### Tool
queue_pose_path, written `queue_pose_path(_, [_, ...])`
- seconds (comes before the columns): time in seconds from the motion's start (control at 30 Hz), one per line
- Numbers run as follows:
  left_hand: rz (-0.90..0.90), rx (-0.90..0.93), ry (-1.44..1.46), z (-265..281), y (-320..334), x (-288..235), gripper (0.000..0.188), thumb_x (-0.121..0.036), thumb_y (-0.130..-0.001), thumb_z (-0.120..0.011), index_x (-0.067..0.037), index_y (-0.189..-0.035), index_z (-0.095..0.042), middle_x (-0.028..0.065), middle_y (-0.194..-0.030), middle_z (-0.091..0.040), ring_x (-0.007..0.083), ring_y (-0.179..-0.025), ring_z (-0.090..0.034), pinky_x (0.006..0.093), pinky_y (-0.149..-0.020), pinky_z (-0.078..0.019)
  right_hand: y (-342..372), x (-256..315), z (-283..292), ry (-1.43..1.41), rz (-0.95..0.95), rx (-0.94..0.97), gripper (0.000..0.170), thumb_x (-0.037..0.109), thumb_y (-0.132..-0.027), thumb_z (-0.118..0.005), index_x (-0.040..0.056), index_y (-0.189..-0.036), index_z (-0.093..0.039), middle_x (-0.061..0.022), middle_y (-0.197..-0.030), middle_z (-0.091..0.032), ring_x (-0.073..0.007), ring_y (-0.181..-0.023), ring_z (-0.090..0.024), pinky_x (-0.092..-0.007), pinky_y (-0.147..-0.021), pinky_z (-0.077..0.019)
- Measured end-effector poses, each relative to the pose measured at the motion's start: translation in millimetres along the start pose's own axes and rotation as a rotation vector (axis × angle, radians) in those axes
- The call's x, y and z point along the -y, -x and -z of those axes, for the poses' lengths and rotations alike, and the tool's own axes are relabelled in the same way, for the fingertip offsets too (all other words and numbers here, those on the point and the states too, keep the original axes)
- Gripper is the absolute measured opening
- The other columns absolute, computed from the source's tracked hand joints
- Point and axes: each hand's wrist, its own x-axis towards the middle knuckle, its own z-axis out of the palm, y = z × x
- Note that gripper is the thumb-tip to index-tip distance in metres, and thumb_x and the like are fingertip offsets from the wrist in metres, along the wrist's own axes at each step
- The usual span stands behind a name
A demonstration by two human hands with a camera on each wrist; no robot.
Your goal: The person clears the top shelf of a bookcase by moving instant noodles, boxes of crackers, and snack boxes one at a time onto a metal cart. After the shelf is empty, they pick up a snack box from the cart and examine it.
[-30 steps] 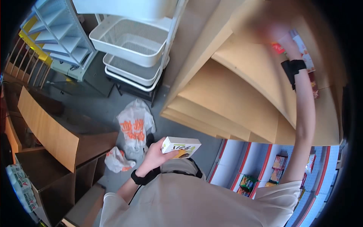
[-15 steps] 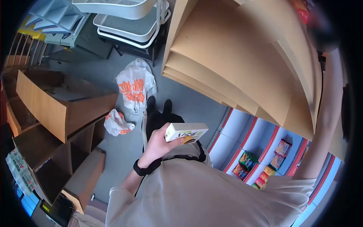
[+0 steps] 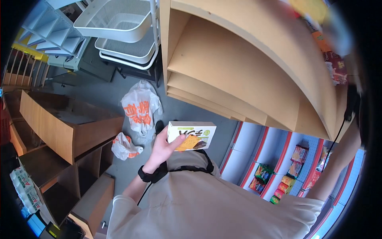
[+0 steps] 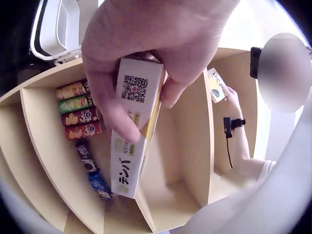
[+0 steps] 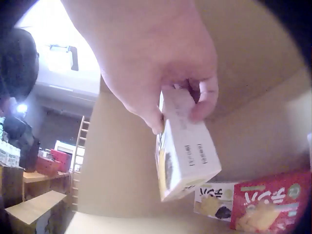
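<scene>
My left hand [image 3: 160, 148] grips a white box with a yellow food picture [image 3: 191, 136] in front of my waist, thumb across its face. In the left wrist view, the fingers of my left hand [image 4: 146, 44] wrap round that box [image 4: 134, 129]. My right hand [image 5: 156, 63] pinches another white box [image 5: 187, 146] by one end, inside a wooden shelf compartment. Just beyond hang no gaps I can judge; a small white box [image 5: 214, 204] and a red box [image 5: 268, 202] stand side by side near it. The head view blurs the upper right corner.
The wooden shelf [image 3: 223, 75] holds snack packs [image 4: 80, 117] on another level. Red-edged racks [image 3: 258, 151] with packets stand at the lower right. Plastic bags [image 3: 141, 107] lie on the floor, near a white basket cart [image 3: 123, 24] and a brown cabinet [image 3: 51, 127].
The head view has shifted. My left hand has turned its box so that more of the pictured face shows. My right arm remains stretched toward the shelf.
</scene>
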Motion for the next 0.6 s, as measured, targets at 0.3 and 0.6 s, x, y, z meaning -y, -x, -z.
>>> queue_pose_path(0.3, [0.055, 0.150, 0.231, 4, -26, -21, 0.037, -0.032, -0.101, -0.041, 0.001, -0.116, -0.047, 0.0084, -0.095, -0.063, 0.0115, -0.073, -0.065, 0.0240, -0.050, -0.0533, 160, 68, -70, -0.470, -0.270, 0.624, 0.040, 0.023, -0.079, -0.075, 0.0025, -0.111, -0.061, -0.0121, -0.096, -0.066, -0.0232, -0.086, -0.066, -0.0315, -0.074, -0.0514])
queue_pose_path(0.6, [0.146, 0.115, 0.406, 13, -34, -32, 0.051, -0.041, -0.102, -0.030, 0.000, -0.121, -0.052, 0.0078, -0.114, -0.061, 0.0123, -0.104, -0.059, 0.0268, -0.091, -0.0454, 215, 91, -193, -0.558, -0.242, 0.565, 0.031, 0.025, -0.087, -0.066, 0.0020, -0.102, -0.051, -0.0152, -0.102, -0.061, -0.0278, -0.097, -0.063, -0.0329, -0.082, -0.0490])
